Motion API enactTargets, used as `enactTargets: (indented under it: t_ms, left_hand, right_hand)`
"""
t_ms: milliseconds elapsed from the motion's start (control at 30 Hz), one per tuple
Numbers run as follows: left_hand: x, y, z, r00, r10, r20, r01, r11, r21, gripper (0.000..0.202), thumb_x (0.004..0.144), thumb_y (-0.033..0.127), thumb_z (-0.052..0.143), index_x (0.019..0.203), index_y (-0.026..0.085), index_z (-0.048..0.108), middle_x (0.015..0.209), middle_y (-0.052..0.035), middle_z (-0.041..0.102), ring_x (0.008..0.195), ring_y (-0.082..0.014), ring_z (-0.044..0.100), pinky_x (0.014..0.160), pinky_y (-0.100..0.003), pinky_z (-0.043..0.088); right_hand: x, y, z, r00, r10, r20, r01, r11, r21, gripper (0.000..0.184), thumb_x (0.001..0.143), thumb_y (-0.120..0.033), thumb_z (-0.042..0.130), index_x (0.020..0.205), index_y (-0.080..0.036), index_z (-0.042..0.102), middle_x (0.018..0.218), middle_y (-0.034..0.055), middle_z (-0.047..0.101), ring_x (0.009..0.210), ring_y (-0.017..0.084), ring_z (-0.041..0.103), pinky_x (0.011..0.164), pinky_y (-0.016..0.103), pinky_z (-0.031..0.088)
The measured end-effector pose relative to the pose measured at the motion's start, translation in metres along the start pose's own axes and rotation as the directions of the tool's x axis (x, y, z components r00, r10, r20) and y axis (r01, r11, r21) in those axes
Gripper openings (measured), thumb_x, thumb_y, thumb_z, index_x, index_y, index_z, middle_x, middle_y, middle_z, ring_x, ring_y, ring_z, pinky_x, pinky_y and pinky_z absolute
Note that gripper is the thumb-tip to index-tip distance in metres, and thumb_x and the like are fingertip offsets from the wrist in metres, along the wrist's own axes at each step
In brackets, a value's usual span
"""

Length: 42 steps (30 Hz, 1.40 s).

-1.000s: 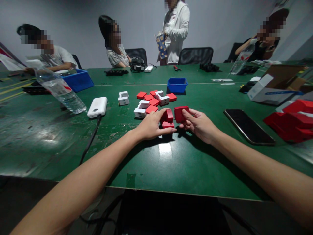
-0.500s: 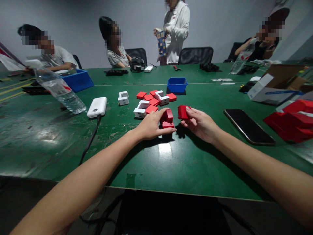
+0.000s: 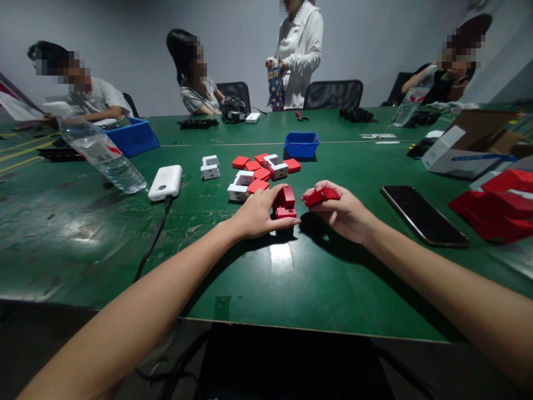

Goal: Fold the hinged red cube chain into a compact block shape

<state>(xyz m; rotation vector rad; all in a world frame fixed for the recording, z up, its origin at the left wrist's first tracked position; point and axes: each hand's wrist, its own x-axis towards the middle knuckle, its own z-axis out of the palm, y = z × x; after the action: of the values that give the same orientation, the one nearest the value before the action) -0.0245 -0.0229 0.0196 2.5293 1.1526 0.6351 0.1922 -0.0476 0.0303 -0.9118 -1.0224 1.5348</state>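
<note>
My left hand (image 3: 256, 214) rests on the green table (image 3: 291, 278), fingers closed around a small red box (image 3: 285, 202) with its lid tipped up. Just to its right, my right hand (image 3: 343, 211) is curled over a flat red piece (image 3: 321, 195), which it holds tilted above the table. Behind both hands lies a cluster of red lids (image 3: 256, 166) and white box inserts (image 3: 239, 189).
A black phone (image 3: 422, 214) lies to the right, with red boxes (image 3: 497, 205) and a cardboard carton (image 3: 470, 144) beyond. A white power bank (image 3: 165, 182) with cable, a water bottle (image 3: 102, 150) and blue bins (image 3: 302, 144) stand behind. Several people sit or stand at the far side.
My right hand has turned the red piece from upright to nearly flat and closed over it. The left hand has stayed on the red box.
</note>
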Motion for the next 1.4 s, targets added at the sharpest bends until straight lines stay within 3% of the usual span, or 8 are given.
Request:
enactTargets:
  t_ms: [300,567,700,867,1067,1267,1400]
  left_hand:
    - [-0.0014,-0.0002,-0.0002,1.0,0.005,-0.007,-0.005,1.0,0.021,0.085,0.079,0.07,0.064,0.141,0.016,0.042,0.116,-0.0155,0.065,0.099,-0.0311,0.062,0.088,-0.047,0.049]
    - [-0.001,-0.0012,0.0005,1.0,0.007,-0.009,-0.007,1.0,0.005,0.085,0.079,0.069,0.064,0.142,0.016,0.041,0.116,-0.0159,0.065,0.1,-0.0317,0.062,0.089,-0.047,0.049]
    - [-0.001,-0.001,0.0002,1.0,0.004,-0.002,-0.004,1.0,0.012,0.086,0.079,0.07,0.064,0.143,0.015,0.041,0.118,-0.0168,0.064,0.101,-0.0324,0.062,0.09,-0.048,0.049]
    - [-0.001,0.0005,-0.0005,1.0,-0.007,0.003,0.007,1.0,0.021,0.087,0.079,0.071,0.062,0.142,0.015,0.041,0.118,-0.0173,0.064,0.102,-0.033,0.061,0.09,-0.048,0.049]
    - [-0.001,0.0007,-0.0006,1.0,0.002,0.001,-0.002,1.0,0.014,0.087,0.08,0.069,0.064,0.142,0.014,0.041,0.119,-0.0176,0.064,0.101,-0.0322,0.062,0.09,-0.047,0.049]
    - [-0.0007,-0.0023,0.0007,1.0,0.017,-0.012,-0.016,1.0,0.008,0.084,0.08,0.068,0.065,0.141,0.014,0.043,0.118,-0.0169,0.065,0.1,-0.0315,0.061,0.089,-0.047,0.049]
    - [-0.0006,-0.0032,0.0016,1.0,0.023,-0.012,-0.022,1.0,0.003,0.086,0.08,0.068,0.065,0.141,0.013,0.042,0.118,-0.0169,0.065,0.1,-0.031,0.061,0.089,-0.047,0.049]
  right_hand:
    - [0.0004,0.0031,-0.0006,1.0,-0.006,0.0,0.006,0.999,-0.048,0.038,0.048,-0.006,0.081,0.076,-0.021,0.059,0.09,-0.0003,0.075,0.081,0.015,0.066,0.071,0.027,0.049]
    - [0.0024,0.005,0.0015,1.0,0.016,-0.017,-0.017,1.0,-0.025,0.054,0.058,-0.023,0.09,0.104,-0.024,0.061,0.09,-0.0006,0.07,0.078,0.015,0.067,0.062,0.025,0.049]
    - [0.0046,0.0081,-0.0017,1.0,0.021,-0.013,-0.021,0.999,-0.037,0.065,0.053,-0.016,0.091,0.111,-0.023,0.062,0.096,-0.0007,0.069,0.076,0.011,0.065,0.064,0.022,0.051]
    - [0.0049,0.0098,-0.0016,1.0,0.029,-0.008,-0.029,0.998,-0.057,0.066,0.054,-0.011,0.088,0.115,-0.022,0.064,0.097,0.0001,0.07,0.08,0.011,0.065,0.068,0.021,0.053]
    - [0.0036,0.0075,0.0037,0.995,0.023,-0.093,-0.029,0.997,-0.066,0.069,0.054,-0.011,0.089,0.115,-0.022,0.06,0.086,-0.0008,0.071,0.063,0.011,0.063,0.051,0.021,0.048]
    - [0.0028,0.0052,0.0058,0.998,0.057,-0.031,-0.059,0.996,-0.068,0.041,0.068,-0.042,0.085,0.094,-0.018,0.065,0.078,0.0029,0.073,0.057,0.013,0.066,0.047,0.022,0.043]
    - [0.0037,0.0089,0.0046,0.997,0.075,-0.01,-0.076,0.993,-0.086,0.05,0.068,-0.062,0.08,0.087,-0.017,0.068,0.07,0.0042,0.072,0.049,0.012,0.061,0.045,0.023,0.041]
